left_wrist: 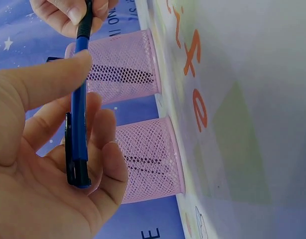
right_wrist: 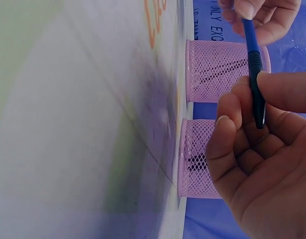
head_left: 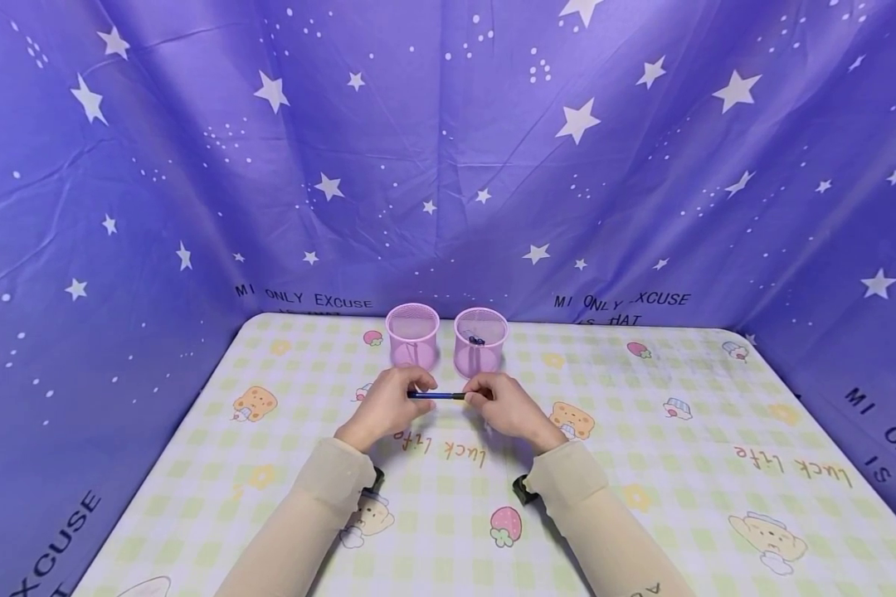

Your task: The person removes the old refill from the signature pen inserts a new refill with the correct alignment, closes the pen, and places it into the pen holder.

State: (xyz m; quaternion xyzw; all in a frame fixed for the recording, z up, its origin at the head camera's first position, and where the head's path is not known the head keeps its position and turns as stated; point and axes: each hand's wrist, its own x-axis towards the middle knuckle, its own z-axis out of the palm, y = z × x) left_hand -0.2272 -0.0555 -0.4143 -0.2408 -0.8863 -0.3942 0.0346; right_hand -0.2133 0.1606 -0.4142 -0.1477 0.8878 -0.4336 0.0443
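A blue ballpoint pen [head_left: 440, 395] with a black clip and black grip section is held level between both hands, just in front of two pink mesh pen holders. My left hand [head_left: 388, 405] pinches the clip end between thumb and fingers. At the other end, my right hand [head_left: 511, 406] pinches the black grip section [right_wrist: 257, 92], with the tip lying over its curled fingers in the right wrist view. The right pen holder [head_left: 461, 356] has dark pens inside. Thin dark lines show through the mesh of the left pen holder [head_left: 397, 350].
Both holders stand side by side near the back of the table, which has a checked, cartoon-printed cloth [head_left: 448, 531]. A purple star-printed curtain [head_left: 448, 166] hangs behind the table and along both sides.
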